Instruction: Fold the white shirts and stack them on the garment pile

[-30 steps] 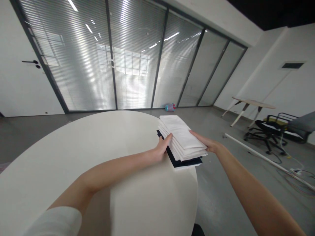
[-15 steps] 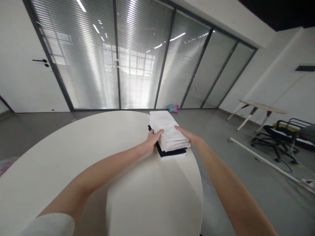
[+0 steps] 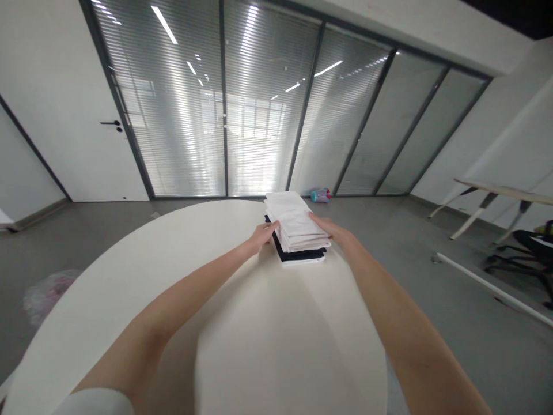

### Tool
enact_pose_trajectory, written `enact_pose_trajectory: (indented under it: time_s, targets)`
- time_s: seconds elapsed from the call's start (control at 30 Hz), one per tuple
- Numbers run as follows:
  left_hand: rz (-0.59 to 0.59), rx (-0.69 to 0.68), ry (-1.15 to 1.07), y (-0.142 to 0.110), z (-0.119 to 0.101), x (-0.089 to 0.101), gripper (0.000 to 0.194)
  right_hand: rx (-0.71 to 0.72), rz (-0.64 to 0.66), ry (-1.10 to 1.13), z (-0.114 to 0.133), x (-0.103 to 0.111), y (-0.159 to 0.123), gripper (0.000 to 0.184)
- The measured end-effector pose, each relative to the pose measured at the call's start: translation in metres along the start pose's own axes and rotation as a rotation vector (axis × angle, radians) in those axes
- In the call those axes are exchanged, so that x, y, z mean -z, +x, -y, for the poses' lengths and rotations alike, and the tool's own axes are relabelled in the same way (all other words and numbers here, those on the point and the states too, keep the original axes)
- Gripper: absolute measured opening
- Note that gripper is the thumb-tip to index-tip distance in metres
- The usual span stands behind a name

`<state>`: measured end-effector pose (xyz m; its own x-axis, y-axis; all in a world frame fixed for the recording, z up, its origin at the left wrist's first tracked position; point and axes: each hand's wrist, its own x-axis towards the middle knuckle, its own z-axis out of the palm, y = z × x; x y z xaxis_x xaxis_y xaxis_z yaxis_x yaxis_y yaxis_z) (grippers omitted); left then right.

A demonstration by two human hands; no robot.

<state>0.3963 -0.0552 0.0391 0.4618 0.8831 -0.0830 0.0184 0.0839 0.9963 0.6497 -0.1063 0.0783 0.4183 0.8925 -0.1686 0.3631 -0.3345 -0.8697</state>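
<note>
A stack of folded white cloth (image 3: 294, 216), probably garments, lies on a round white table (image 3: 194, 242). Beneath the white layers is a folded black piece (image 3: 302, 255), and another white layer shows at the very bottom. My left hand (image 3: 262, 235) grips the stack's left side, its thumb at the upper edge and its other fingers mostly hidden. On the opposite side, my right hand (image 3: 330, 229) holds the stack with its thumb on top; its remaining fingers are out of sight behind the edge.
A blue and pink basket-like object (image 3: 320, 195) lies on the floor by the glass partition. Left of the table is a clear plastic bag (image 3: 49, 294). To the right are a white pole (image 3: 492, 288), a wooden-topped table (image 3: 505, 189) and a black chair (image 3: 533, 245).
The camera view has turned left, showing more of the door and plastic bag. My left thumb has drawn back toward the stack's edge. Both hands stay at its sides.
</note>
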Motion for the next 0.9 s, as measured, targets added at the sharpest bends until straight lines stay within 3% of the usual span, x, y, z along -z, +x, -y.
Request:
enact_pose_trajectory:
  time_s: [0.1,0.17,0.23,0.3,0.4,0.47,0.6,0.9]
  targets:
    - [0.123,-0.312,0.265,-0.043,-0.001,0.047,0.051,0.305,-0.471,-0.190,0.022,-0.010,-0.031,0.051]
    - [0.348,-0.595,0.606,-0.078,0.000,0.085,0.053,0.627,-0.571,-0.156,0.032,-0.030,-0.064,0.048]
    - [0.505,-0.740,0.881,-0.111,0.004,0.120,0.056,0.865,-0.395,-0.174,0.032,-0.059,-0.097,0.044]
    - [0.569,-0.791,1.044,-0.137,0.010,0.145,0.060,1.032,-0.095,-0.277,0.023,-0.093,-0.123,0.043]
    - [0.620,-0.774,1.165,-0.159,0.021,0.167,0.067,1.137,0.319,-0.494,-0.001,-0.138,-0.141,0.052]
    - [0.633,-0.730,1.207,-0.163,0.028,0.173,0.069,1.128,0.488,-0.612,-0.015,-0.158,-0.141,0.061]
    - [0.609,-0.669,1.212,-0.163,0.035,0.179,0.070,1.062,0.620,-0.696,-0.027,-0.172,-0.136,0.071]
    - [0.581,-0.657,1.126,-0.162,0.036,0.178,0.070,1.041,0.643,-0.724,-0.027,-0.171,-0.135,0.070]
